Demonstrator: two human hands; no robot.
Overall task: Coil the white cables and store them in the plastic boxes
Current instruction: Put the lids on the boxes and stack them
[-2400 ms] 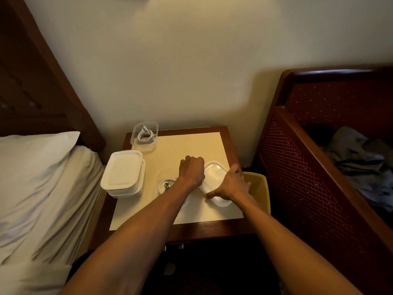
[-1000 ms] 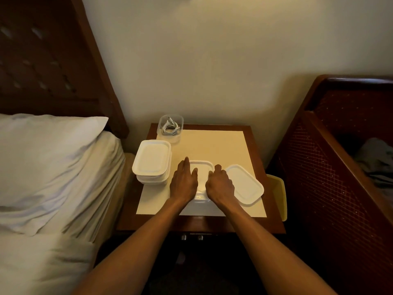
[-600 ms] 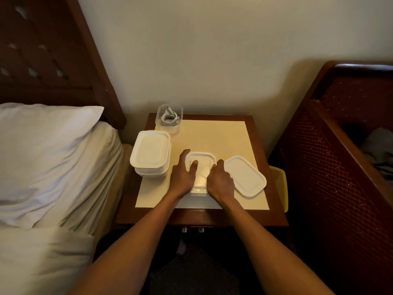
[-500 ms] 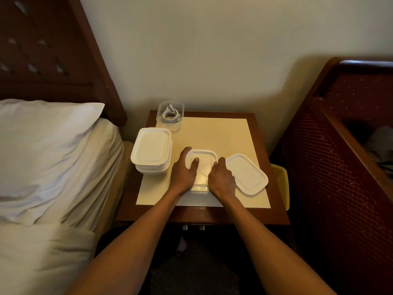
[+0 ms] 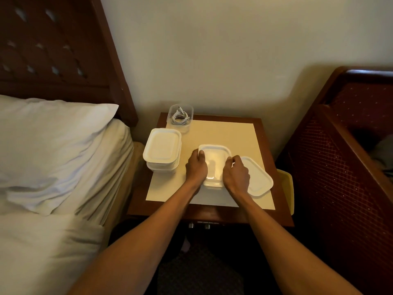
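A person's left hand [image 5: 196, 167] and right hand [image 5: 236, 175] grip the long sides of a lidded box [image 5: 214, 165] on a bedside table [image 5: 234, 133], fingers curled over its rim where moments earlier they pressed flat on the lid; it looks sealed and ready to stack. The box lies between the fingers, its long axis running from the person toward the wall. A loose lid [image 5: 258, 179] sits just right of the right fingers, and an open box [image 5: 180, 126] holding a cable [image 5: 180, 117] stands beyond the left.

This is looking like a bedroom: a white pillow [image 5: 49, 133] is lying on a sheeted bed [image 5: 42, 252] below a dark wooden headboard [image 5: 53, 50], and a small wooden nightstand [image 5: 217, 215] is standing against the plain wall [image 5: 212, 60] just beside the bed.
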